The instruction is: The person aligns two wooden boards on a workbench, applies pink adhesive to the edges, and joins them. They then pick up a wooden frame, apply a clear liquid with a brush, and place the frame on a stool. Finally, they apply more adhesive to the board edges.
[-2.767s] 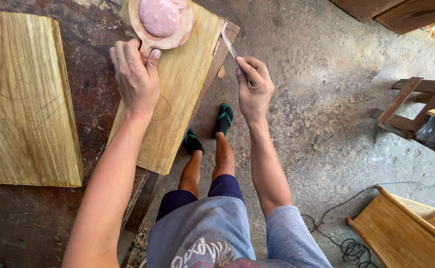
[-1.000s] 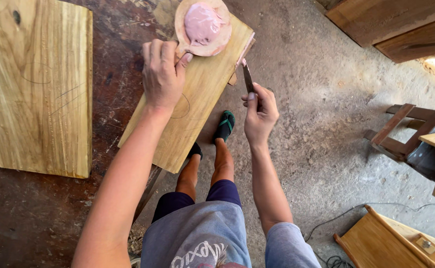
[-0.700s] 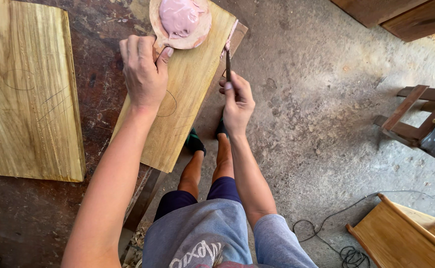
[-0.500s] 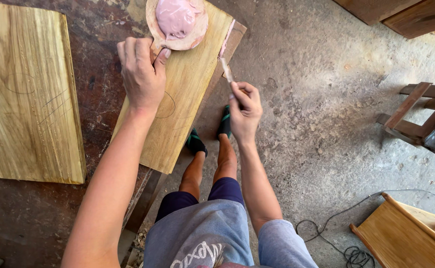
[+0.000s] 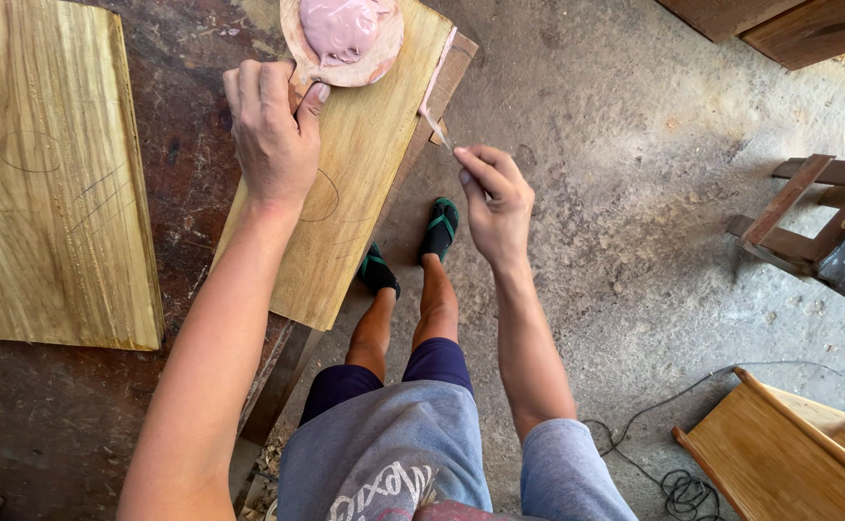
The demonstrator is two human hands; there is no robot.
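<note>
2 bare hands are seen at work over the long yellow wooden plank (image 5: 345,193), which lies slanted on the dark reddish workbench top (image 5: 186,183). At the plank's far end a round wooden disc (image 5: 384,60) is set, heaped with pink putty (image 5: 338,27). The left hand (image 5: 270,135) is laid on the plank just below that disc, fingers curled together, the thumb pressed against what looks like the disc's short handle; whether the handle is truly gripped cannot be told. Off the plank's right edge the right hand (image 5: 495,203) is held in the air, thumb and fingers pinched tight on a thin metal putty knife (image 5: 437,128). The blade is pointed up at the plank's right edge, where a pink streak of putty (image 5: 436,68) is seen along the side face. A curved pencil line (image 5: 326,198) is drawn on the plank near the left wrist. To the plank's left, across a strip of bare bench, a second broad yellow wooden board (image 5: 51,183) is laid flat. Below the plank's right edge, 2 feet in green sandals (image 5: 440,230) are planted on the grey concrete floor (image 5: 635,193). Further right of the plank a dark wooden stool frame (image 5: 804,212) is stood, and a black cable (image 5: 678,487) is coiled on the floor.
</note>
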